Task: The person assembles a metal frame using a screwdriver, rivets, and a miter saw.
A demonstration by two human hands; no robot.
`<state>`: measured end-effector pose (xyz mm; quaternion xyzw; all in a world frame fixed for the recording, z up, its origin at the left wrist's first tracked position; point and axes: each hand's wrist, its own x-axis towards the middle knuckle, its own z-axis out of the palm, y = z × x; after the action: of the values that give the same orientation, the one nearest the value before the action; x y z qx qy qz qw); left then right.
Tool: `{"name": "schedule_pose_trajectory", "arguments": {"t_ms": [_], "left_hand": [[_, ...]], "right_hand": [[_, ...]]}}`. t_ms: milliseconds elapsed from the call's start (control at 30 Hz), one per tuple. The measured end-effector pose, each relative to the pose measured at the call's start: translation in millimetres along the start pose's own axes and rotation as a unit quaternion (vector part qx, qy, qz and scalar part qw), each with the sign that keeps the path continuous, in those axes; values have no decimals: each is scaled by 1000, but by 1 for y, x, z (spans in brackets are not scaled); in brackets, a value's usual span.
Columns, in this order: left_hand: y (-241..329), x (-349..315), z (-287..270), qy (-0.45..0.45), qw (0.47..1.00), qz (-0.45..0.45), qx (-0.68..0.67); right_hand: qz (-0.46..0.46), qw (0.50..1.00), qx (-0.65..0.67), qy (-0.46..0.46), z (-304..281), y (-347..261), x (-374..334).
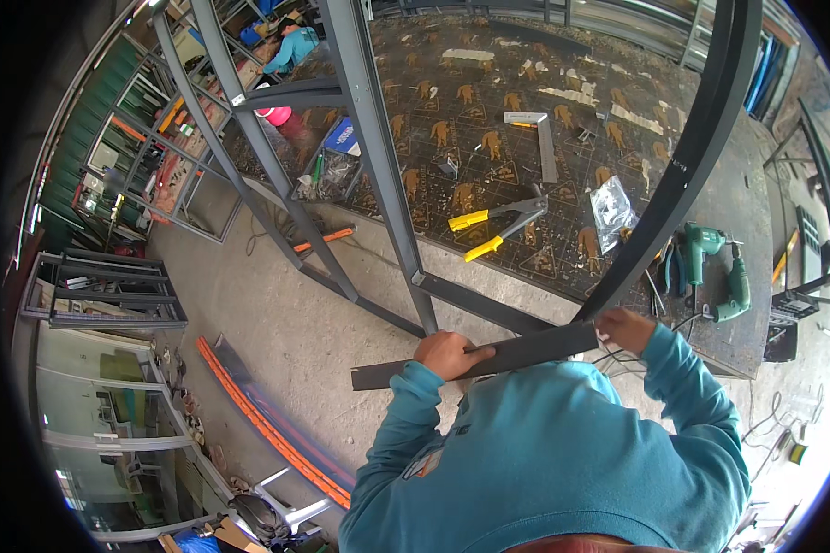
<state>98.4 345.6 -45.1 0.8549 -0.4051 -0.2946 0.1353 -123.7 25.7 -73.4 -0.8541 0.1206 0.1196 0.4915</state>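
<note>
A dark grey flat metal profile [539, 353] lies crosswise just in front of my body, tilted up a little at its right end. My left hand [447, 354] is closed around it left of the middle, thumb over its upper face. At the right end of the profile, my right hand [627, 330] has its fingers curled together. What they pinch is too small to tell. Just beyond stands a large dark grey metal frame [378, 166], whose lower bar [480, 306] runs close behind both hands.
A worktable [489, 83] beyond the frame carries yellow-handled cutters [503, 221], a metal square [546, 147], a plastic bag [610, 214], pliers [675, 267] and a green drill [705, 249]. Orange strips [272, 429] lie on the floor at left. Another person [293, 48] works far left.
</note>
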Motion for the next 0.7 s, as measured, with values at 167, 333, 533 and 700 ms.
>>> {"name": "schedule_pose_trajectory", "arguments": {"t_ms": [167, 333, 533, 700], "left_hand": [[-35, 6, -2, -99, 995, 19, -14], [-58, 13, -9, -199, 979, 19, -45], [-82, 20, -14, -105, 980, 114, -123], [-57, 10, 10, -31, 984, 70, -159]], "right_hand": [[49, 990, 58, 118, 38, -17, -12], [-230, 944, -164, 169, 26, -66, -18], [-262, 955, 45, 132, 24, -95, -2], [-203, 948, -68, 237, 30, -96, -5]]}}
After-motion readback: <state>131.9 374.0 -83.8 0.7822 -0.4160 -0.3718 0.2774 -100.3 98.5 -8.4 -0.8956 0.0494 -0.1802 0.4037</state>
